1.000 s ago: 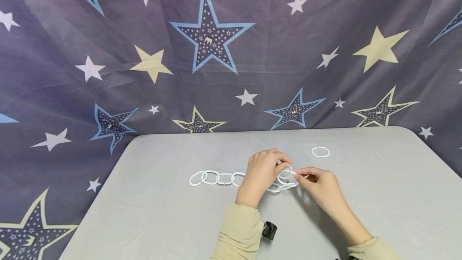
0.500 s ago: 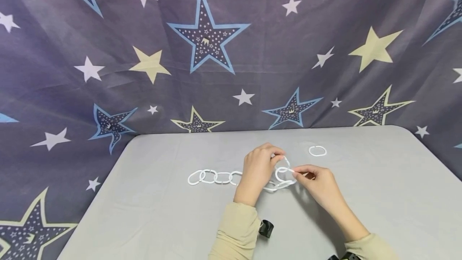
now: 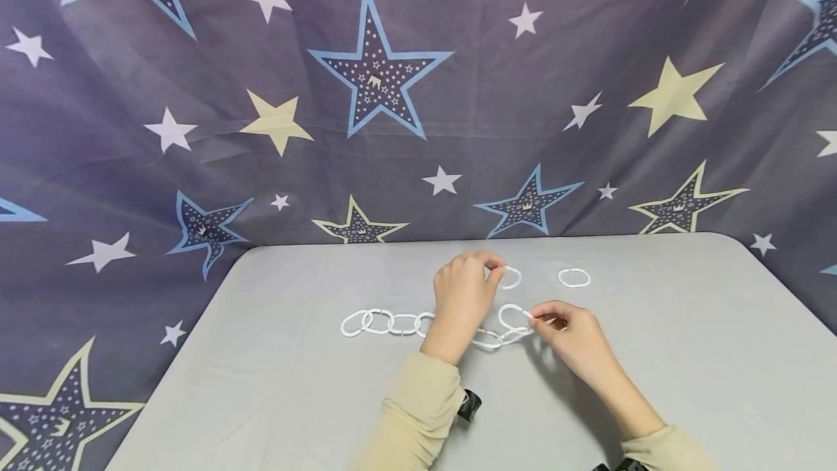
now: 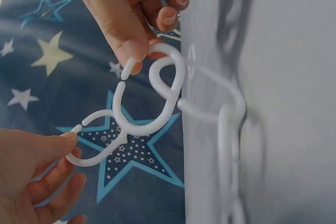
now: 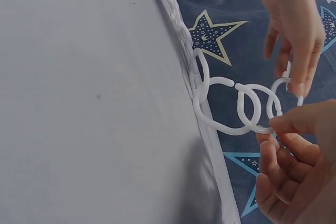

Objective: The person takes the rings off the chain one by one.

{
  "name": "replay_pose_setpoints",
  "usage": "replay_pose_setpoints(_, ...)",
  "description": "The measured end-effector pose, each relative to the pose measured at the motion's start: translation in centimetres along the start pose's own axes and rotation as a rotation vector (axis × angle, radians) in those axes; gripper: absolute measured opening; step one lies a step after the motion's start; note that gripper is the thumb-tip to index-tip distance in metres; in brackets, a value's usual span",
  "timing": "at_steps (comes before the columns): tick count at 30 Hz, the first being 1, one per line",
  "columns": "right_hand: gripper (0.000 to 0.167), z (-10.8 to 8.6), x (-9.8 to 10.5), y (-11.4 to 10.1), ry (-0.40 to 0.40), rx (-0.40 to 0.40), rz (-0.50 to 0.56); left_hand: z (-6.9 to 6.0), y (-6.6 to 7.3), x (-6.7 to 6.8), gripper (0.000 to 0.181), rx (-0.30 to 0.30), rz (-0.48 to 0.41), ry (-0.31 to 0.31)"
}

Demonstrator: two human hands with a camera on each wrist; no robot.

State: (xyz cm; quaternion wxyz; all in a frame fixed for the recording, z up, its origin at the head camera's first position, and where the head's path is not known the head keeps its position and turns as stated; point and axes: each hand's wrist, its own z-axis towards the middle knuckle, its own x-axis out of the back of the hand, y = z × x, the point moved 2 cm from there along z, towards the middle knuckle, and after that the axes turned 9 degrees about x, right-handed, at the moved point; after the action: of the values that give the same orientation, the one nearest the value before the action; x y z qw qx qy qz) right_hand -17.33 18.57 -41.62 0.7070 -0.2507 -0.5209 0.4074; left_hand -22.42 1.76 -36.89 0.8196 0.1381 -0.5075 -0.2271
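White plastic C-shaped rings form a chain (image 3: 392, 323) across the table, partly hidden behind my left hand (image 3: 463, 293). That hand pinches a single ring (image 3: 521, 278) between thumb and finger. My right hand (image 3: 578, 340) pinches the chain's right end ring (image 3: 501, 316), which is lifted. In the head view a small gap separates the two held rings, the left one farther back. In the left wrist view the left hand's ring (image 4: 89, 163) overlaps the end ring (image 4: 142, 132). Each of these has a narrow gap in its loop.
A loose white ring (image 3: 574, 286) lies farther back on the right of the grey-covered table (image 3: 275, 391). Behind the table hangs a dark cloth (image 3: 405, 209) with stars. A black wrist device (image 3: 469, 405) sits at the left sleeve.
My left hand has drawn its ring back and away from the chain's end ring, which it met earlier. The right hand keeps its pinch in nearly the same place.
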Motion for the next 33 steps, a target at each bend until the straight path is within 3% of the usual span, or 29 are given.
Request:
replay_pose_setpoints(5,0.010,0.0,-0.1,0.0,-0.011,-0.004,-0.003,1.0,0.1,0.3,0.007,0.017,0.008,-0.062)
replay_pose_setpoints(8,0.010,-0.1,-0.1,0.1,-0.013,-0.006,-0.004,1.4,-0.1,0.0,0.006,0.022,0.008,-0.119)
replay_pose_setpoints(12,0.011,-0.1,-0.1,0.1,-0.019,-0.007,-0.003,2.1,-0.4,-0.4,0.007,0.008,0.017,-0.150)
replay_pose_setpoints(27,0.009,0.0,0.0,0.4,-0.001,0.007,-0.014,5.1,0.3,-2.9,0.013,-0.213,0.245,-0.246)
replay_pose_setpoints(30,0.009,0.1,0.0,0.4,0.001,0.002,-0.003,5.8,0.0,-3.8,0.012,-0.203,0.247,-0.294)
replay_pose_setpoints(33,0.009,0.1,0.0,0.4,-0.001,-0.005,0.003,6.4,-0.4,-4.6,0.010,-0.151,0.224,-0.363)
